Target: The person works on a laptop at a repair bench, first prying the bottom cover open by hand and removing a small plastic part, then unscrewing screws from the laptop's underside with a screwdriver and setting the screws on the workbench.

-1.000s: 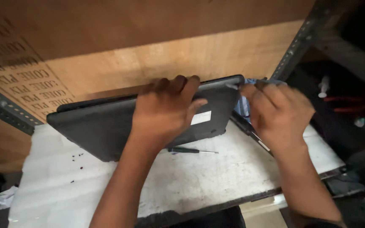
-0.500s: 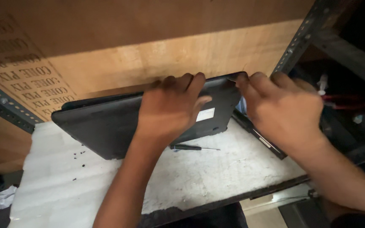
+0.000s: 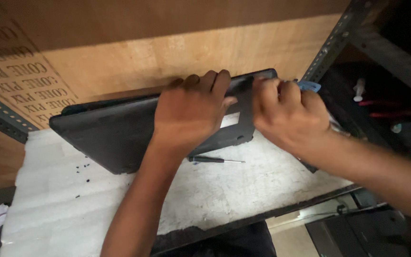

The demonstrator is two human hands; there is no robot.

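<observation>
- While the forearms reach in from the bottom edge of the frame, a white padded worktop point(image 3: 243, 190) fills the lower middle, with small black specks point(image 3: 83, 172) scattered on its left part
- Just below the laptop, near the centre, a thin screwdriver point(image 3: 215, 160) lies flat on the worktop
- At the centre, the left hand point(image 3: 191, 116) lies palm down on the laptop point(image 3: 115, 131), fingers bent over its far edge and gripping it
- To the right of centre, the right hand point(image 3: 288, 114) is curled shut around the laptop's right corner; a small blue piece point(image 3: 309, 86) shows just past its knuckles, but whether the fingers pinch it cannot be told
- Dark grey and closed, the laptop sits tilted across the middle, its far edge against a wooden board point(image 3: 167, 52) that spans the top
- At the upper right, a slotted metal rack post point(image 3: 331, 45) slants beside dark shelves
</observation>
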